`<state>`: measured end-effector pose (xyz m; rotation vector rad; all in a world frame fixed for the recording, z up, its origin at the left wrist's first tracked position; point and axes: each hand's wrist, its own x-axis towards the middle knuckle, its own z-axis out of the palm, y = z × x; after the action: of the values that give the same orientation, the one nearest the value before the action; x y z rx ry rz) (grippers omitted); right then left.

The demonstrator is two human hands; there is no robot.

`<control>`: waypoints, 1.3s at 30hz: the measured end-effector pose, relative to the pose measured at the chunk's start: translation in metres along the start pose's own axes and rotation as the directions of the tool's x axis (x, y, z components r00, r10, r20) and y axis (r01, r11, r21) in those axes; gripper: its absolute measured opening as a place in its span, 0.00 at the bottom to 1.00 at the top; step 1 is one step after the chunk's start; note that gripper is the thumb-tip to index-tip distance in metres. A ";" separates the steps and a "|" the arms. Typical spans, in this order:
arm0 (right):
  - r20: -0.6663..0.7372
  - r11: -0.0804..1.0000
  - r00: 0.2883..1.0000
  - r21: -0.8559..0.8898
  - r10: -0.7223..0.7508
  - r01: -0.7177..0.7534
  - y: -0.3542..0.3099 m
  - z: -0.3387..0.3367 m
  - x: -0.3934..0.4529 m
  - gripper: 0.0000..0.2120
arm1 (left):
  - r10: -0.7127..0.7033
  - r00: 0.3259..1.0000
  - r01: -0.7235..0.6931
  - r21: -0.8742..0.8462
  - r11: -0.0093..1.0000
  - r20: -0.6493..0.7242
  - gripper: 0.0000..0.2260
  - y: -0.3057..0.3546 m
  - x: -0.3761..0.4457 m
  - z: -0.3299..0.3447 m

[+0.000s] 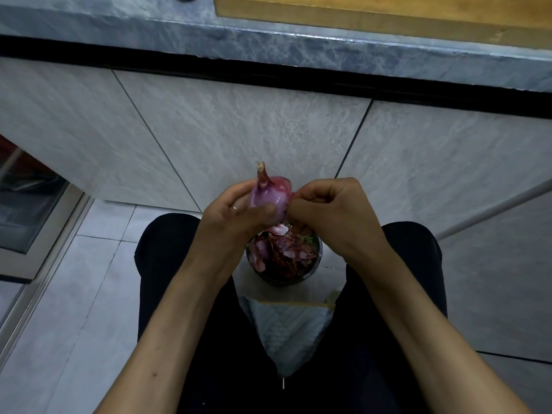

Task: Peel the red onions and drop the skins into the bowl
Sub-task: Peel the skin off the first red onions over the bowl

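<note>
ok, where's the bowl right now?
Head view, lower centre: the bowl sits on the floor between the person's knees, below the onion held by both hands, already full of skins.

Floor: pale square tiles [74,294] | Cabinet front: grey stone-look panels [239,130] | Top: grey marble counter edge [268,43], wooden board [388,13] | Lighting: dim

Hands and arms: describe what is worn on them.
Both forearms are bare to the frame's lower edge; no sleeves, watch or gloves show. The left hand wears a thin plain ring on one finger. The right hand shows no ring.
</note>
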<state>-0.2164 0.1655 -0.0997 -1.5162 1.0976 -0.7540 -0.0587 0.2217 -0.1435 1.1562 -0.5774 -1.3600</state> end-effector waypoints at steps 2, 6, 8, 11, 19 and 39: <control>0.016 0.999 1.000 0.043 0.017 -0.018 0.000 0.000 0.000 0.03 | -0.016 1.000 0.016 -0.011 1.000 0.008 0.27 -0.001 0.001 0.001; 0.034 0.992 0.998 0.118 0.049 -0.053 0.003 0.000 -0.001 0.07 | -0.032 0.999 0.034 -0.085 0.996 0.027 0.31 0.000 0.005 -0.003; 0.033 0.991 0.999 0.125 0.035 -0.039 0.004 0.001 -0.001 0.06 | -0.045 0.997 0.050 -0.087 0.995 0.058 0.26 -0.001 0.005 -0.003; 0.030 0.989 0.999 0.145 0.034 -0.038 0.005 0.005 0.000 0.05 | -0.047 0.994 0.052 -0.054 0.997 0.095 0.25 -0.006 0.005 0.000; 0.071 0.975 0.995 0.203 0.074 -0.087 0.007 0.008 -0.003 0.06 | -0.046 0.993 0.055 -0.080 0.995 0.113 0.28 -0.005 0.006 -0.002; 0.050 0.983 0.992 0.134 0.117 -0.123 0.015 -0.004 0.002 0.05 | -0.105 0.975 0.157 -0.271 0.950 0.195 0.35 -0.010 0.012 -0.005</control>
<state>-0.2225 0.1621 -0.1132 -1.3325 1.0743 -0.6968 -0.0567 0.2137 -0.1570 0.8560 -0.4180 -1.6147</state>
